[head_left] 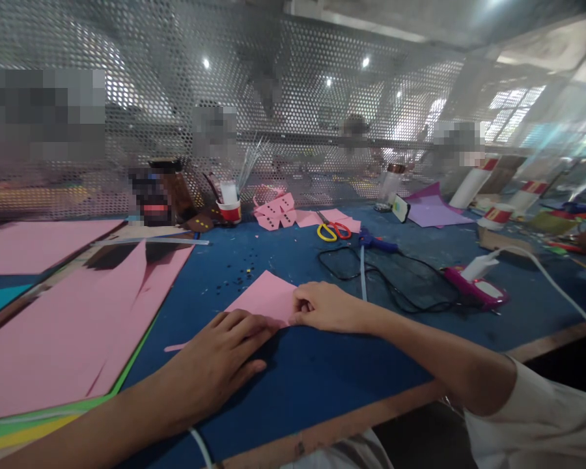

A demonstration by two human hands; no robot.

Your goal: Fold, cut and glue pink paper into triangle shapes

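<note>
- On the blue work table [322, 378], the small flat pink paper sheet [266, 296] lies near the front edge; its near corner is hidden under both hands.
- Left hand [219, 361]: fingers together, pressed flat on the sheet.
- Right hand [322, 306]: fingertips pinched on the sheet's right edge.
- Behind, yellow-and-red-handled scissors [333, 230] lie apart; faces beyond the perforated metal screen [293, 98] are blurred.

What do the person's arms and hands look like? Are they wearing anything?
Both hands are bare, with no gloves or rings showing. The left hand has a bare forearm with no sleeve in view. The right hand leads up a bare forearm to a short white sleeve near the shoulder. No watch or bracelet shows.
</note>
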